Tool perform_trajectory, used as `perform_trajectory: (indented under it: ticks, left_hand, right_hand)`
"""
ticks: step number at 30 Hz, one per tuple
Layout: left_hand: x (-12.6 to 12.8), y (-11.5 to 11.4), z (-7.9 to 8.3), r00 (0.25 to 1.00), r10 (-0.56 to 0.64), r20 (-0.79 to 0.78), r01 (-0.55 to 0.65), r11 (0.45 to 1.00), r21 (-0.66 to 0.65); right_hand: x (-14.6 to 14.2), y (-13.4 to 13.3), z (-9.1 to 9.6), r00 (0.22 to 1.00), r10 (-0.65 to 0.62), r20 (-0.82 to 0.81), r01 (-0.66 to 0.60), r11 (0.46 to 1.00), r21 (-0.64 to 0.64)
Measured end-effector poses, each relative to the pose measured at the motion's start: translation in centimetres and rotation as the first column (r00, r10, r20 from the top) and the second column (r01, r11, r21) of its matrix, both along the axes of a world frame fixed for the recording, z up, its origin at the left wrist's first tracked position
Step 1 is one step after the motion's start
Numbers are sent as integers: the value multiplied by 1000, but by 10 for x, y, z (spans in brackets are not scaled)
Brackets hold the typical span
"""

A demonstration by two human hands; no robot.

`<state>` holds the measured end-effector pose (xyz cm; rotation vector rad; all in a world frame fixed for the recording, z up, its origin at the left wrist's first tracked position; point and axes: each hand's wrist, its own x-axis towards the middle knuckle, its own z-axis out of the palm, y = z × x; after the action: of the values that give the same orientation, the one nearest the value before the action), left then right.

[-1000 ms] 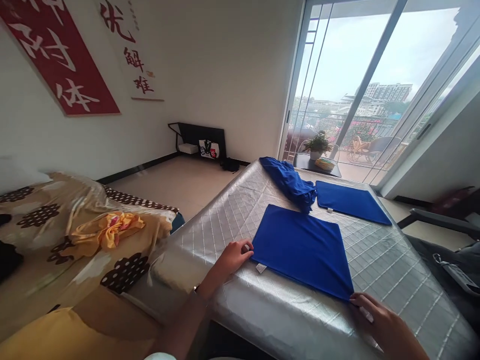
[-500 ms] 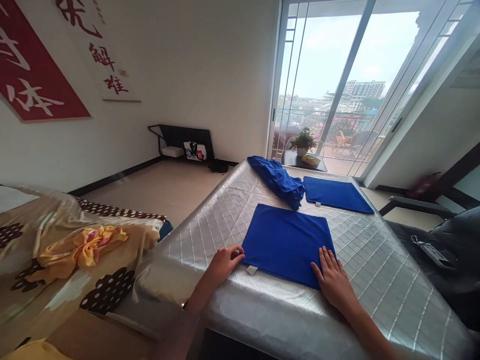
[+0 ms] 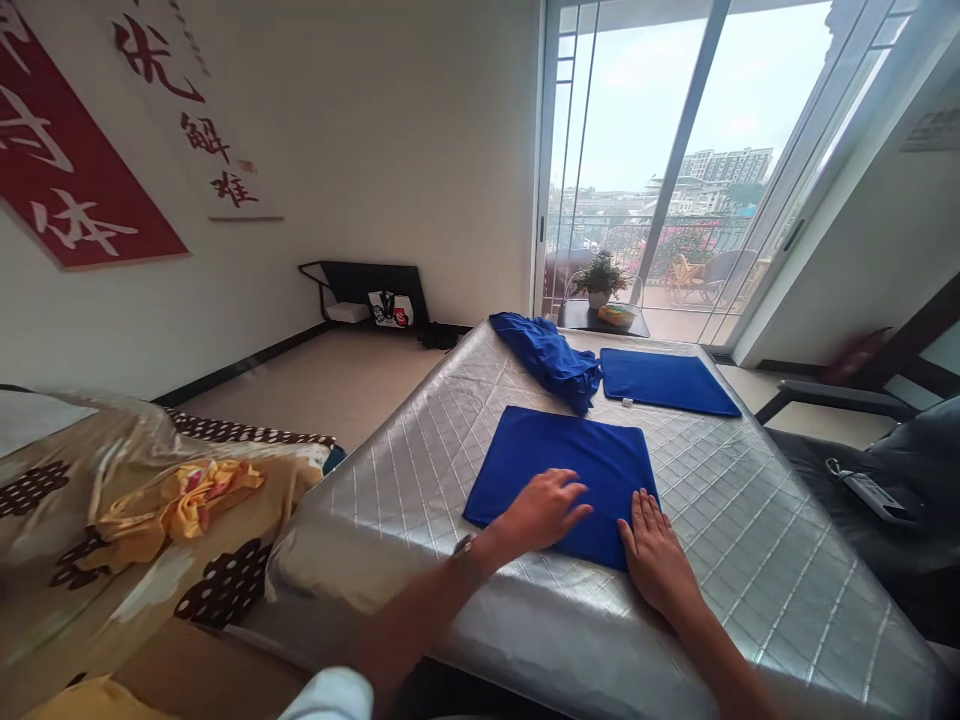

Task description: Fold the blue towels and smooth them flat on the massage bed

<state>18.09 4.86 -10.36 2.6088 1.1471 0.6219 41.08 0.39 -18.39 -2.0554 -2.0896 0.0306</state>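
Observation:
A flat rectangle of blue cloth [image 3: 570, 445], like a cushion cover, lies near the front of a silver quilted table cover [image 3: 405, 480]. My right hand [image 3: 656, 545] rests flat on its right front corner, fingers stretched out. Over the middle of the cloth is my left hand [image 3: 547, 510], fingers apart and slightly curled, with nothing in them; whether it touches the cloth I cannot tell. Behind lie a second flat blue cloth [image 3: 667, 380], with a small white tag at its edge, and a crumpled heap of blue cloth [image 3: 547, 358].
On the left, a bed with a patterned sheet [image 3: 285, 500] bears a rumpled yellow cloth [image 3: 187, 500]. A black armchair [image 3: 847, 460] on the right holds a power strip [image 3: 870, 492]. A potted plant [image 3: 600, 280] stands on a small black table by the sliding glass door.
My left hand has let go of the cloth's left front corner and moved right, over its middle. My right hand stays flat on the right front corner. The view has shifted slightly.

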Motion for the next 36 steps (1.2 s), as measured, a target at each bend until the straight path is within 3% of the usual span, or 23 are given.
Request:
perform_trajectory:
  ticks: [3,6,9,13,16,19,24,30,36]
  left_hand:
    - [52,12,-14,984,-137,-114,144,988,59]
    - [63,18,-30,975,-123,-185,129,991,22]
    - [38,18,-36,976,-68,-205,61,997,-39]
    - [-25,9,-34,972,72,-225,-93,992,-82]
    - [-70,-1,-36,941,220,-256,-257,958,-123]
    - [-97,-11,-42,927,277,-254,-320,936,-147]
    - [-102,-16,-46,934,269,-237,-310,938,-158]
    - [-103,-14,-46,938,270,-215,-306,939,-159]
    - [-105,-9,-39,934,257,-249,-303,938,-168]
  right_hand:
    - [1,0,-1,1000,12,13,-12,1000,8]
    - [0,0,0,999,25,38,-26,1000,10]
    - [-2,-2,3,999,9,46,-9,1000,2]
    - [-4,-3,5,1000,-11,23,11,1000,-8]
    - [-4,-4,2,1000,-7,2,7,1000,-14]
    - [-1,-7,-2,1000,-5,15,5,1000,-30]
    - [4,0,10,995,5,99,3,997,-81]
    - [8,55,38,997,-20,81,26,997,-69]
    - [13,87,14,994,-83,68,84,996,-25]
